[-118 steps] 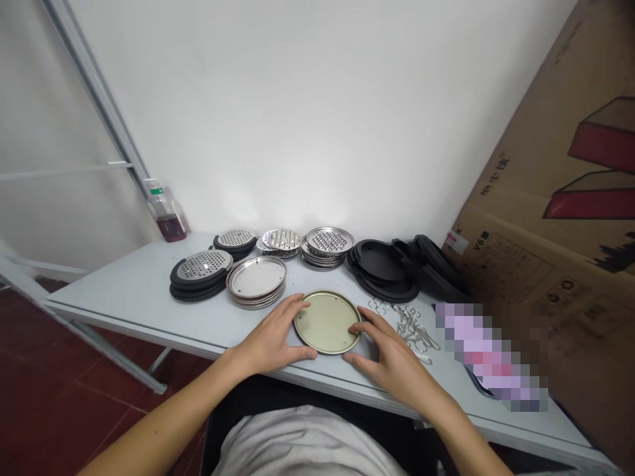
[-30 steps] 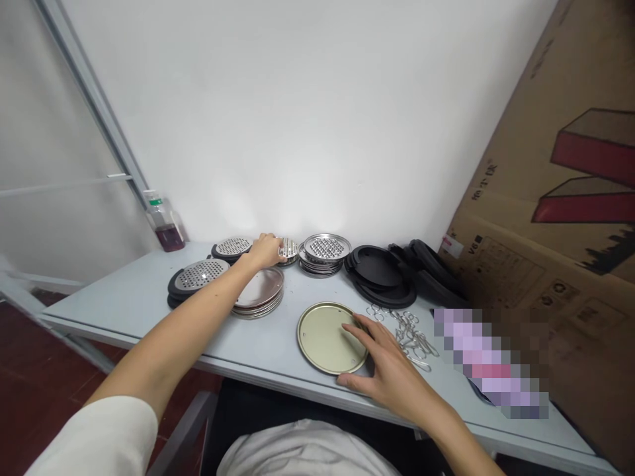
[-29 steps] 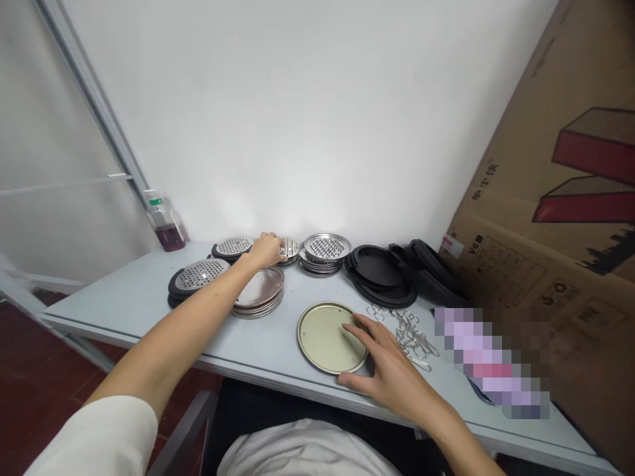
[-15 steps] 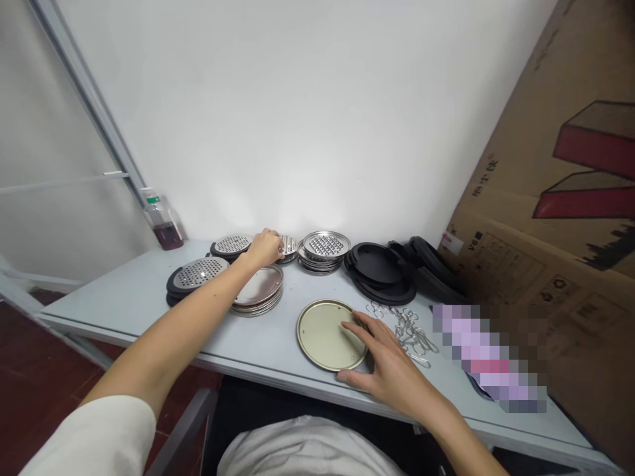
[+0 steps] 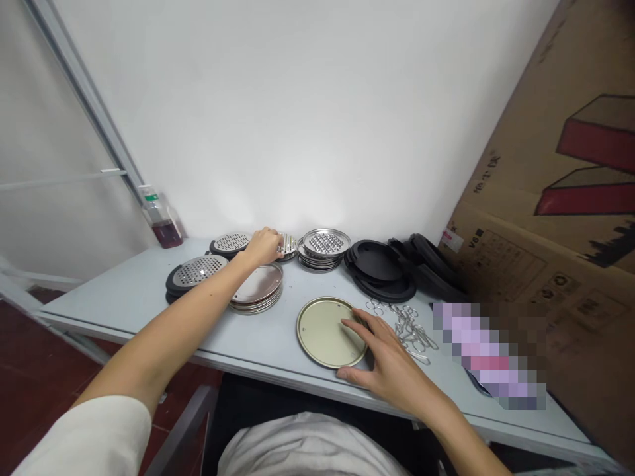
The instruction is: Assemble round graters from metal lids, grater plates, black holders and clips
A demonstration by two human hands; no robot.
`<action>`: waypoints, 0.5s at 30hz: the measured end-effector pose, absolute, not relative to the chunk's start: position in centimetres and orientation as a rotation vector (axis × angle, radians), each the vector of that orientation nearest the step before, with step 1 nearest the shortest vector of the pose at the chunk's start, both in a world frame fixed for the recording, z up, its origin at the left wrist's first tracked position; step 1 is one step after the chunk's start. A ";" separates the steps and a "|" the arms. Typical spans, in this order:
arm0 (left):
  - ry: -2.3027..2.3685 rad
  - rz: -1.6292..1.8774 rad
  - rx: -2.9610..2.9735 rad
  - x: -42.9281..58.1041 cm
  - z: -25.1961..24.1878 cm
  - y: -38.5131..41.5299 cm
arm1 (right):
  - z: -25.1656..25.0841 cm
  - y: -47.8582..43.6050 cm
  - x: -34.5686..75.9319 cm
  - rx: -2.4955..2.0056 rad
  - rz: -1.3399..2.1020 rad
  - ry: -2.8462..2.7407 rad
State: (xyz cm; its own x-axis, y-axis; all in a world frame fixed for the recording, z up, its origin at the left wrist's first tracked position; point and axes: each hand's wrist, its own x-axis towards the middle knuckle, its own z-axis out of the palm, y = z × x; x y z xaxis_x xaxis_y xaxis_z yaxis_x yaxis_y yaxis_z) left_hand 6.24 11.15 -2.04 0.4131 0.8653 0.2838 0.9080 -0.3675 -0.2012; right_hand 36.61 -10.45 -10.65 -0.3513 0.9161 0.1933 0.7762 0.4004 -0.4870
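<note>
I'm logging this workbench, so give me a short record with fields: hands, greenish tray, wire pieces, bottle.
Left hand: at the shiny grater discs, grip unclear
Right hand: spread open at the right edge of the greenish tray
Tray state: flat on the table
Wire pieces: loose pile, right of the tray
Bottle: back left, dark red liquid

Between the round gold metal plate [image 5: 325, 334] by my right hand [image 5: 381, 350] and the stack of round silver metal plates [image 5: 260, 284], the pale grey surface [image 5: 270, 334] leaves a passable lane. My left forearm [image 5: 178, 327] blocks that stack's left side; tangled silver wire pieces [image 5: 417, 338], then a tall brown cardboard box [image 5: 550, 218], obstruct my right.
</note>
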 end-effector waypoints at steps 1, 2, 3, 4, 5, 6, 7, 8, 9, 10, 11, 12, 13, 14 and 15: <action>-1.541 -0.183 -2.353 6.3 -2.1 11.1 | -10.7 -10.5 36.6 -1.445 0.436 -2.227; -1.549 -0.181 -2.358 6.3 -2.2 11.1 | -10.7 -10.5 36.6 -1.442 0.437 -2.225; -1.554 -0.180 -2.364 6.3 -2.2 11.2 | -10.7 -10.5 36.6 -1.439 0.437 -2.223; -1.558 -0.176 -2.372 6.3 -2.3 11.2 | -10.7 -10.5 36.6 -1.436 0.436 -2.221; -1.559 -0.170 -2.381 6.3 -2.3 11.3 | -10.7 -10.5 36.6 -1.435 0.433 -2.218; -1.558 -0.165 -2.390 6.4 -2.3 11.3 | -10.7 -10.5 36.6 -1.434 0.431 -2.217; -1.557 -0.161 -2.397 6.4 -2.3 11.3 | -10.7 -10.5 36.6 -1.434 0.431 -2.217; -1.556 -0.159 -2.403 6.4 -2.3 11.4 | -10.7 -10.5 36.6 -1.436 0.432 -2.216; -1.556 -0.159 -2.406 6.4 -2.4 11.4 | -10.7 -10.5 36.6 -1.437 0.435 -2.216; -1.556 -0.161 -2.409 6.4 -2.4 11.5 | -10.7 -10.5 36.6 -1.438 0.439 -2.217; -1.558 -0.163 -2.411 6.4 -2.4 11.5 | -10.7 -10.5 36.6 -1.438 0.442 -2.219; -1.560 -0.164 -2.413 6.4 -2.4 11.6 | -10.7 -10.5 36.6 -1.439 0.443 -2.221; -1.563 -0.163 -2.417 6.4 -2.4 11.6 | -10.8 -10.5 36.7 -1.440 0.440 -2.222; -1.567 -0.161 -2.421 6.4 -2.5 11.7 | -10.8 -10.5 36.7 -1.439 0.435 -2.224; -1.572 -0.157 -2.426 6.4 -2.5 11.8 | -10.8 -10.5 36.7 -1.438 0.429 -2.225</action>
